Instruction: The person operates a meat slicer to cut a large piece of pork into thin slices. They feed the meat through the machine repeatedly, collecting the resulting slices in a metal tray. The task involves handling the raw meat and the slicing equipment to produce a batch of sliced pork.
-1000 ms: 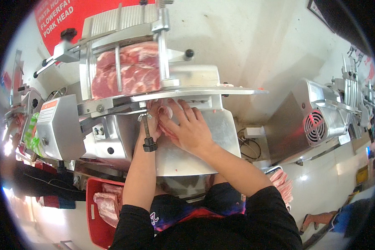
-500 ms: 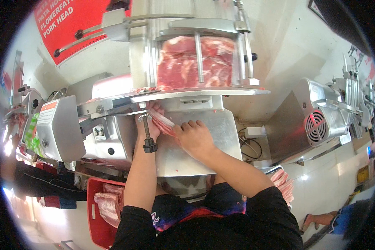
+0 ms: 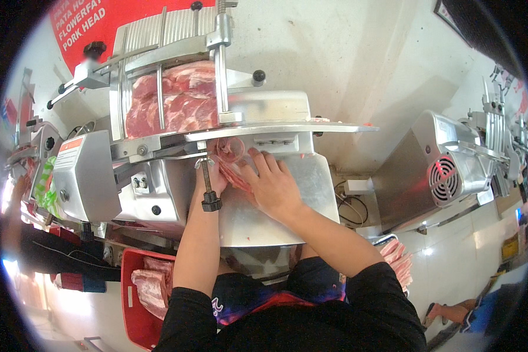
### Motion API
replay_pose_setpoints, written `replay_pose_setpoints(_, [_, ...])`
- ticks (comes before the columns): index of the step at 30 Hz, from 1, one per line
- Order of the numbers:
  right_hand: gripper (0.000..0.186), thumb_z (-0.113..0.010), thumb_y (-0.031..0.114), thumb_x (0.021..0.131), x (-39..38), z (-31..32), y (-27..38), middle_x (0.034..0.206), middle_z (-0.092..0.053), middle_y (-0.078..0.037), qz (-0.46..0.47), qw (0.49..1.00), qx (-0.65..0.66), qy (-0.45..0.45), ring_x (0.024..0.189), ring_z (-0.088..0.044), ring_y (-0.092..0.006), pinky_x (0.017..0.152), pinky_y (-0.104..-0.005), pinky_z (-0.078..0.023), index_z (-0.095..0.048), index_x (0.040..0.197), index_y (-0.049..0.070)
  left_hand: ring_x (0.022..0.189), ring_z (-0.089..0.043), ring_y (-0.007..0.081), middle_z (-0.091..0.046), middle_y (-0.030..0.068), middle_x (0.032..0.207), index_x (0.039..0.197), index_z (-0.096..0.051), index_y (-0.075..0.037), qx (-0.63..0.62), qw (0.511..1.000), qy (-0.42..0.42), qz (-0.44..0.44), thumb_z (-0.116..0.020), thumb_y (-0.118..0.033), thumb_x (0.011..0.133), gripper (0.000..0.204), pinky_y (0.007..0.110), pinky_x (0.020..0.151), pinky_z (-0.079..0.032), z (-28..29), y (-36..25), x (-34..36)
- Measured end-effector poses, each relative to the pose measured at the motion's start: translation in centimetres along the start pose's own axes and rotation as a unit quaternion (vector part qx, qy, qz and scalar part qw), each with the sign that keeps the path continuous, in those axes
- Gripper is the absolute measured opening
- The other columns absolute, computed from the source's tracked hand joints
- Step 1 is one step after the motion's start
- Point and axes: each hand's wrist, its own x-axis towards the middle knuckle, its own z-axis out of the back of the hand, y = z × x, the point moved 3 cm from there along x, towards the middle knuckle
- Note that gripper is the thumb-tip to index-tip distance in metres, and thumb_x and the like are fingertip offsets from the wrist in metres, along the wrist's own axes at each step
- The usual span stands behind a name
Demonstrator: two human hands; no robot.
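A meat slicer's carriage [image 3: 220,76] presses a block of raw meat [image 3: 182,100] against the long guard [image 3: 287,127]. Below that edge, a thin meat slice [image 3: 232,148] curls down. Under it lies a small stack of meat slices [image 3: 236,175], held from the left by my left hand [image 3: 216,176], whose fingers are mostly hidden by the slices and a black-knobbed screw [image 3: 210,199]. My right hand [image 3: 274,183] is beside the stack, over the steel tray [image 3: 311,202]. Its fingers are stretched out and apart, their tips close to the curling slice.
On the floor at lower left, a red crate [image 3: 134,311] holds larger meat pieces. More sliced meat [image 3: 396,261] lies to the right of my leg. Another slicer [image 3: 431,170] stands at right, with a cable [image 3: 355,205] beside it. The slicer's motor housing [image 3: 82,182] is at left.
The carriage with the meat block has slid left along the guard. A fresh slice has come down above the stack. My right hand's fingers have opened from a curled grip and stretched upward.
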Motion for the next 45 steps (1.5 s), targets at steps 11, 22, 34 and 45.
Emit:
replay_pose_setpoints(11, [0.025, -0.063, 0.022, 0.082, -0.8, -1.0, -0.7, 0.102, -0.066, -0.016, 0.045, 0.998, -0.039, 0.01, 0.114, -0.055, -0.0332, 0.094, -0.0457, -0.046, -0.065, 0.1, 0.006, 0.063, -0.046, 0.01, -0.061, 0.0012, 0.087, 0.096, -0.056, -0.012, -0.035, 0.999, -0.023, -0.03, -0.061, -0.01, 0.096, 0.005, 0.026, 0.057, -0.039, 0.6, -0.5, -0.4])
replay_pose_setpoints(22, [0.013, -0.063, 0.018, 0.083, -1.8, -2.0, -0.5, 0.066, -0.062, -0.007, -0.003, 0.998, -0.064, 0.018, 0.065, -0.064, -0.025, 0.063, -0.0378, -0.051, -0.053, 0.081, 0.01, 0.078, -0.056, 0.0132, -0.06, 0.0015, 0.089, 0.102, -0.057, -0.01, -0.083, 0.995, -0.004, -0.061, -0.061, -0.014, 0.096, 0.008, 0.029, 0.066, -0.048, -0.2, -0.8, -0.6])
replay_pose_setpoints(34, [0.026, -0.069, 0.022, 0.08, -1.5, -2.0, -0.9, 0.095, -0.065, -0.011, -0.014, 0.998, -0.037, 0.039, 0.089, -0.064, -0.0278, 0.074, -0.0405, -0.052, -0.058, 0.1, 0.009, 0.092, -0.061, 0.0181, -0.062, 0.0048, 0.105, 0.109, -0.057, -0.01, 0.013, 0.997, 0.016, -0.076, -0.059, -0.023, 0.101, 0.016, 0.035, 0.085, -0.054, 0.3, 0.3, 0.2])
replay_pose_setpoints(45, [0.051, -0.076, 0.031, 0.072, 0.3, -0.6, -1.1, 0.126, -0.058, -0.017, 0.013, 0.999, -0.032, 0.024, 0.127, -0.047, -0.0342, 0.096, -0.0463, -0.045, -0.061, 0.113, 0.004, 0.085, -0.061, 0.0169, -0.066, 0.006, 0.105, 0.107, -0.06, -0.012, 0.024, 0.999, -0.013, -0.027, -0.062, -0.013, 0.096, 0.012, 0.032, 0.073, -0.053, 1.0, 0.0, -0.3])
